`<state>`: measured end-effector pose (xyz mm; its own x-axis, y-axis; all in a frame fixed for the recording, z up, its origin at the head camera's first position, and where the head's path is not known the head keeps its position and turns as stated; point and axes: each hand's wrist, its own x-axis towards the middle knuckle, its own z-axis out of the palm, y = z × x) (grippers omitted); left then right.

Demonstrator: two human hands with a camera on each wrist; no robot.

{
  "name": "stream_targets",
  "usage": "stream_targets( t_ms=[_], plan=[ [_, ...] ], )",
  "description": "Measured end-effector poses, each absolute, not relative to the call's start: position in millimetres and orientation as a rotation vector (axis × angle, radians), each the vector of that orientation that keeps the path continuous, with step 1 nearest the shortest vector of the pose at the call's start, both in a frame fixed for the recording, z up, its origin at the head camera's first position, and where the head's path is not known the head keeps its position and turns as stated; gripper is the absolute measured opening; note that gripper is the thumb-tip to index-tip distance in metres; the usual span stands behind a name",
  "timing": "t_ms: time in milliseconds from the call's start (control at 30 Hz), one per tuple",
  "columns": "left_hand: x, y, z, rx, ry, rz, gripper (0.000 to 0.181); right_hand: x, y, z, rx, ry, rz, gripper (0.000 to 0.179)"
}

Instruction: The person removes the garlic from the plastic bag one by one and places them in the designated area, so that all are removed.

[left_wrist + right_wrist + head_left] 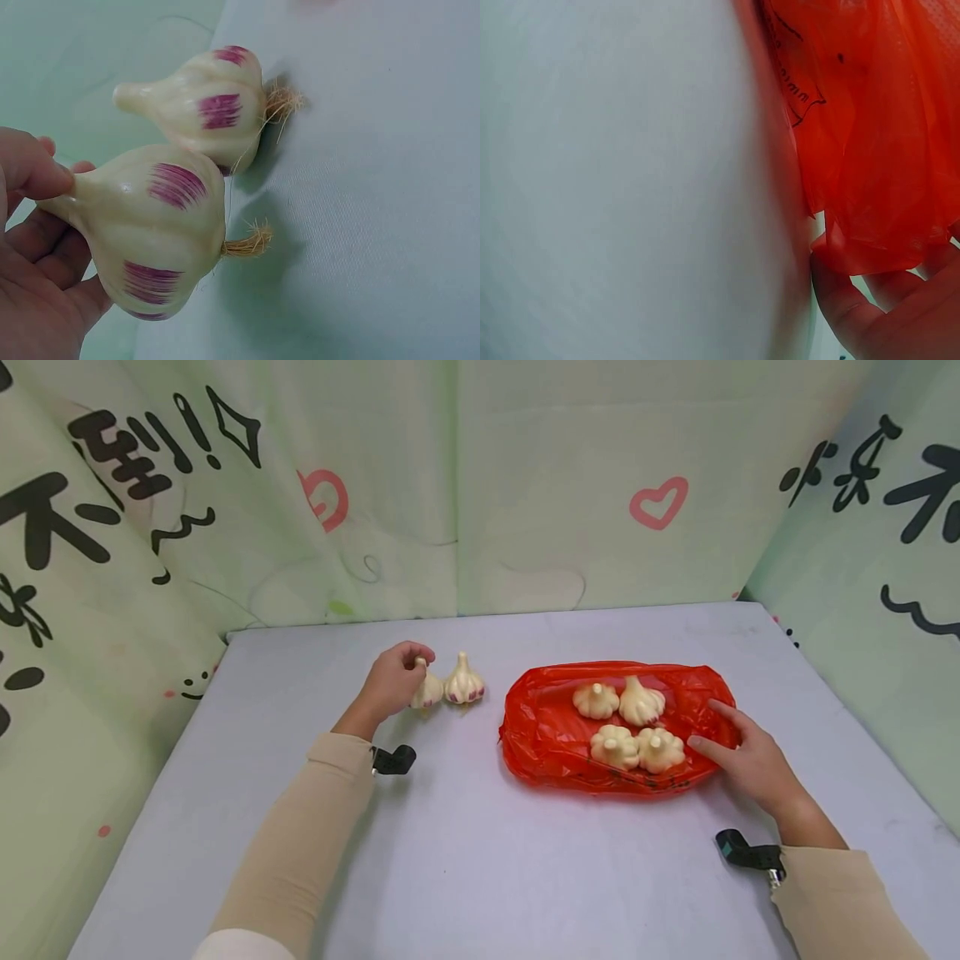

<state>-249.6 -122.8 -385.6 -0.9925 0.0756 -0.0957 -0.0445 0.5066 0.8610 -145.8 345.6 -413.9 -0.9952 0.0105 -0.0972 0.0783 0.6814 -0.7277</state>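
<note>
My left hand point(393, 681) pinches a garlic bulb point(157, 232) by its neck between thumb and fingers. This bulb is creamy white with purple streaks and a tuft of roots pointing toward the table; whether it touches the table I cannot tell. Close beside it is a second garlic bulb point(464, 680), neck up. To the right, an open red plastic bag point(540, 718) lies spread with its rim turned out, and several garlic bulbs point(641, 702) sit inside. My right hand point(757, 764) holds the bag's right edge, thumb on the near side. In the right wrist view its fingertips meet the red plastic point(877, 225).
The white table point(480, 868) runs back to a pale green printed curtain point(540, 485), which also hangs along both sides. Each wrist carries a small black camera, one of them the left wrist camera point(393, 760).
</note>
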Motion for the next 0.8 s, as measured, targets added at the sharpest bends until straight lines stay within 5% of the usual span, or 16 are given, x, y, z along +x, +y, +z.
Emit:
stream_targets(
  t_ms=[800],
  plan=[
    [-258,-128,-401,0.015,2.627,1.532,0.030,-145,345,-413,0.099,2.789,-1.219,0.080]
  ],
)
